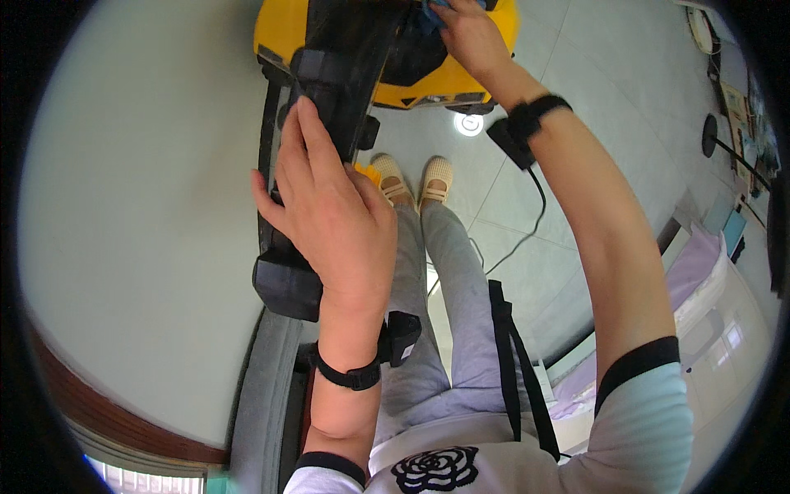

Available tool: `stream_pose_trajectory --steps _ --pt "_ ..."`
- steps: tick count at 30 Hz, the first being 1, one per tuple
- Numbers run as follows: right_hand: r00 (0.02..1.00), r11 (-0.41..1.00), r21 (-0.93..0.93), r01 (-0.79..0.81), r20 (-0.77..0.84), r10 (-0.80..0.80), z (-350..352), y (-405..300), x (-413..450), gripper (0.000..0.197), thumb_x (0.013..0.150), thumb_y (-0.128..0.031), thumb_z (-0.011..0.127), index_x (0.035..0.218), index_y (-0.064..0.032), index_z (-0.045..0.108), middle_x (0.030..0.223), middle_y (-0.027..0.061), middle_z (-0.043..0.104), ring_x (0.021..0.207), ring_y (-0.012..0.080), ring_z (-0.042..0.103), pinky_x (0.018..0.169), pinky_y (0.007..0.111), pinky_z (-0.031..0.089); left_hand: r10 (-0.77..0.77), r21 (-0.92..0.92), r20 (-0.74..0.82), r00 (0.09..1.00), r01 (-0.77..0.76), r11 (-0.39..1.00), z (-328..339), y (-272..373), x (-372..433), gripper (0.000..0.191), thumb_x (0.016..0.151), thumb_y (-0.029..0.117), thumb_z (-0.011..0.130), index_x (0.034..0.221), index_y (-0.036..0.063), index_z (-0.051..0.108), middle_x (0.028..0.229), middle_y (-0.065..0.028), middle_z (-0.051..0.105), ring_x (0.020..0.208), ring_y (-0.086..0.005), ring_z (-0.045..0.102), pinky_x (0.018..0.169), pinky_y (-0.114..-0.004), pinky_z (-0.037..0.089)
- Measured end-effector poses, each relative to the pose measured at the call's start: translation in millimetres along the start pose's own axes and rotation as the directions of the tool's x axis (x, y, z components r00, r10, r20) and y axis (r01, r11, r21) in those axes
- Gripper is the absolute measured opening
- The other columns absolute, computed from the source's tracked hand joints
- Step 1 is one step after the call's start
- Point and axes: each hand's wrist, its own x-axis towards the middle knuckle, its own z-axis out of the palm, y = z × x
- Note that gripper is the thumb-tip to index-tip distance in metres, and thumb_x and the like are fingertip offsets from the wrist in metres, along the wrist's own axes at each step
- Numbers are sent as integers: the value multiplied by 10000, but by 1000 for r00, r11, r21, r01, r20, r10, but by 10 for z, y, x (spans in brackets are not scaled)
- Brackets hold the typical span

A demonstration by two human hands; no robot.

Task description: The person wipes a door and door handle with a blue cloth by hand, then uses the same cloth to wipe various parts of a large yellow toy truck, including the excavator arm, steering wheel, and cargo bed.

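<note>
My left hand (336,204) lies palm down over a long black padded object (345,99), its fingertips near a raised black block (318,68); whether it grips anything is hidden. At the top, my right hand (472,37) has its fingers closed on a blue cloth (434,15), against the dark surface of a yellow and black toy car (432,92). A black faceted end piece (287,287) sticks out below my left hand. Each wrist wears a black strap with a small black device.
A pale wall (142,185) rises at the left. A black cable (534,228) hangs from the device on my right wrist. Grey floor tiles (518,247) lie around my feet. At the right are a black stand (710,136) and lilac fabric (694,265).
</note>
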Motion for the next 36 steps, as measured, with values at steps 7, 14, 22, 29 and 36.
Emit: stream_pose_trajectory --steps 7,14,22,29,36 --pt "986 989 -47 -142 80 146 170 -120 -439 307 744 -42 566 1038 -76 648 1097 52 573 989 259 534 846 340 479 2 27 -11 1000 -2 1000 11 3 17 669 716 -37 514 1358 26 336 1313 -143 422 1182 -277 436 1032 -544 182" --pt "955 965 224 -137 290 68 -46 -435 -748 382 698 25 619 1062 -88 653 1118 82 581 1010 261 552 883 318 469 -15 33 16 1000 14 999 -24 -2 18 675 718 -46 509 1364 28 327 1320 -148 416 1202 -280 420 1040 -536 169" --pt "916 874 330 356 61 -397 917 -1127 -645 201 784 -70 541 948 -62 656 1076 50 611 1040 235 544 900 352 431 29 70 32 999 -31 997 -11 31 -14 661 738 -31 488 1373 26 314 1318 -167 419 1194 -297 427 1037 -526 177" --pt "760 886 81 457 481 -437 834 -1344 -505 169 776 -131 590 899 -65 686 1084 73 613 1119 204 490 930 317 415 35 66 -54 998 -32 997 17 9 -84 609 777 -26 463 1370 64 358 1290 -152 484 1183 -295 462 1051 -458 197" --pt "779 876 135 463 409 -475 30 -120 -1390 244 688 -53 622 925 -77 677 1067 44 609 1076 217 501 963 307 381 31 34 -63 998 -29 999 18 -29 -105 589 788 3 463 1365 68 363 1300 -138 476 1184 -287 461 1042 -490 196"
